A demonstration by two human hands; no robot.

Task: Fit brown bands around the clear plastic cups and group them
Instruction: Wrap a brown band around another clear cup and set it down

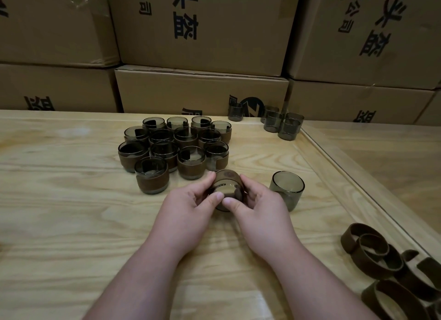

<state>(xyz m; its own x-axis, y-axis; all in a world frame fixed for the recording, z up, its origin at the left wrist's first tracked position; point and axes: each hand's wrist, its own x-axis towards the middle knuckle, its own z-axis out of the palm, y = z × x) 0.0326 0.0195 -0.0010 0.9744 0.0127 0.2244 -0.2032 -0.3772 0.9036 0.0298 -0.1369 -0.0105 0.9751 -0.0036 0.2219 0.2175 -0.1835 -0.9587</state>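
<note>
Progress looks well past halfway, we judge: in the head view a cluster of banded cups (pixel 171 147) already stands grouped on the wooden surface (pixel 71 224), over a dozen, packed touching each other. We hold one more cup (pixel 225 190) tipped toward us, just in front of that cluster. The left hand (pixel 191 207) and right hand (pixel 260 207) both have their grip curled round it, thumbs pinching the near rim, fingers on the brown band (pixel 226 176) that sits around the cup's body; whether it is fully seated we cannot tell.

Left to do: one bare cup (pixel 286 188) stands upright just beside the right hand, and a few more bare cups (pixel 279 123) wait at the far edge, well apart. Loose bands (pixel 372 252) lie in a pile at the near right.

Around: stacked cardboard boxes (pixel 202 33) with printed characters wall off the back. Nothing blocks the path to the group; the bare cup near the right hand could get knocked, we guess.
</note>
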